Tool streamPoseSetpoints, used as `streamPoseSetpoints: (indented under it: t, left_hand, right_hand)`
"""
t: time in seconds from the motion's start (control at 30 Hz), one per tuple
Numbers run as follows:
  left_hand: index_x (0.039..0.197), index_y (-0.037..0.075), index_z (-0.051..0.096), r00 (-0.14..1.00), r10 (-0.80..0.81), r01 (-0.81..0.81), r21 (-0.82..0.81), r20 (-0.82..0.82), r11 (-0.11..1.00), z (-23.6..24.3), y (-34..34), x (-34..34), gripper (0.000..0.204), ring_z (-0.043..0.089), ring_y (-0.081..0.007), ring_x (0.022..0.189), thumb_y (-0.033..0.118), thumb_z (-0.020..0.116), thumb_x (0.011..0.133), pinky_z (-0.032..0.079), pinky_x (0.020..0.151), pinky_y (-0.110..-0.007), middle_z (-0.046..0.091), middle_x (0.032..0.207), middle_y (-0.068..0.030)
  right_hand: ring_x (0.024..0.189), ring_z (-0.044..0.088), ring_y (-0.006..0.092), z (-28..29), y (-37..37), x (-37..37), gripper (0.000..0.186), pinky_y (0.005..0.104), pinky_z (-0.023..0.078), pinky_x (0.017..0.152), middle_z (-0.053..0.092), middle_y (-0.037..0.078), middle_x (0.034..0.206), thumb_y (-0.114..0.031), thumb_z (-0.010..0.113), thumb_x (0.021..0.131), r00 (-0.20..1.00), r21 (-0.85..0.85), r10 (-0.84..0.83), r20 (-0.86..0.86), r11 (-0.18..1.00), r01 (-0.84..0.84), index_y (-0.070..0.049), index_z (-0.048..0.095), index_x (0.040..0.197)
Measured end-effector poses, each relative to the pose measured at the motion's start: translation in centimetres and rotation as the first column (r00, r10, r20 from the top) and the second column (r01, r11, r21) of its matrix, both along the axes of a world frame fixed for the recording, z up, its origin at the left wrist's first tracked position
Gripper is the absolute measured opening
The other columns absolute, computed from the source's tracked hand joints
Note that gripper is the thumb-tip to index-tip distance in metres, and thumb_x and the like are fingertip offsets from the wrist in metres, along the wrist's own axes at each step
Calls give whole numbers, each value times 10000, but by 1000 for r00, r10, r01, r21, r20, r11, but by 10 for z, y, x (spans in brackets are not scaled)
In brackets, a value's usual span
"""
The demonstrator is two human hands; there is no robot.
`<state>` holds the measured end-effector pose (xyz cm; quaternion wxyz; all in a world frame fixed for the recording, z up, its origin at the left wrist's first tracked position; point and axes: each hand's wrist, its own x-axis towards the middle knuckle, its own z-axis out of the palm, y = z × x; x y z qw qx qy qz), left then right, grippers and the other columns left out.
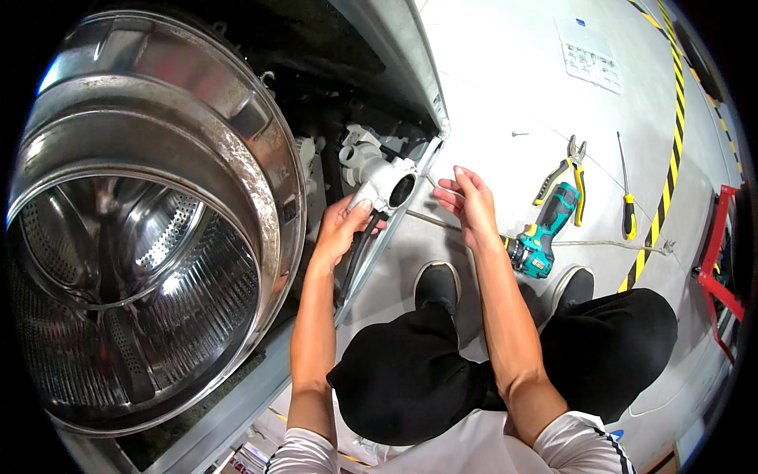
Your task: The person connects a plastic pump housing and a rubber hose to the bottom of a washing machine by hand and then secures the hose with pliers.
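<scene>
My left hand [345,227] is closed around the lower side of a pale grey plastic pump housing [379,180] at the edge of the washing machine cabinet. Its round dark opening faces to the right, and a black hose [363,246] runs down from beneath it. A short distance to the right of the housing, my right hand [471,207] is raised with its fingers loosely bent and apart. I see nothing held in it.
A large steel washing machine drum [272,186] fills the left. On the floor lie a teal cordless drill [545,233], pliers [580,183], a screwdriver [628,207], a screw [519,134] and a cable [608,243]. Farther off is a clear parts box [591,63].
</scene>
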<state>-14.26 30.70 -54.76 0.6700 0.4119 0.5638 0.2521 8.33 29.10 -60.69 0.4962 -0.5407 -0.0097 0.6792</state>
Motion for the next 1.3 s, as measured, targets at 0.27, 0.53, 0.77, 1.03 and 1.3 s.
streamPoseSetpoints:
  t: [0.27,0.53,0.77,1.03,1.3]
  left_hand:
    - [1122,-27,560,999,41,-41,-39,12,998,-17,-1,-14,422,671,-214,808,346,543,925,519,675,-283,628,971,-106]
    - [1106,-22,566,996,10,-14,-40,-90,999,-18,7,-18,423,672,-226,820,359,546,923,517,706,-295,637,984,-121]
    - [1160,9,566,987,12,-1,67,-161,998,-36,31,-14,386,641,-176,914,309,568,919,510,714,-286,641,1036,-82]
    - [1104,45,608,996,27,-25,31,-81,999,-61,49,7,297,623,-123,870,278,570,924,500,701,-265,650,970,-37]
    - [1034,55,634,987,4,2,33,-162,999,-91,46,18,273,537,-57,763,292,601,903,433,655,-217,622,876,-10]
  right_hand:
    - [811,647,162,-1,-1,-3,396,261,490,708,622,110,997,-327,559,912,1000,-3,11,-13,1000,-11,-66,475,1198]
    - [813,647,184,-5,-3,-5,404,278,502,713,613,132,996,-299,526,931,1000,1,11,-8,1000,-11,-30,452,1222]
    - [808,648,193,0,-3,-4,399,278,507,703,610,136,981,-274,509,940,1000,-9,5,-3,1000,-5,-11,439,1232]
    - [824,644,171,-7,-5,1,429,265,493,725,608,124,1019,-318,538,926,1000,-23,11,11,1000,-11,-39,446,1238]
    - [815,642,169,-12,-5,2,403,265,492,711,612,116,1005,-309,535,929,1000,-36,1,9,999,-1,-40,455,1217]
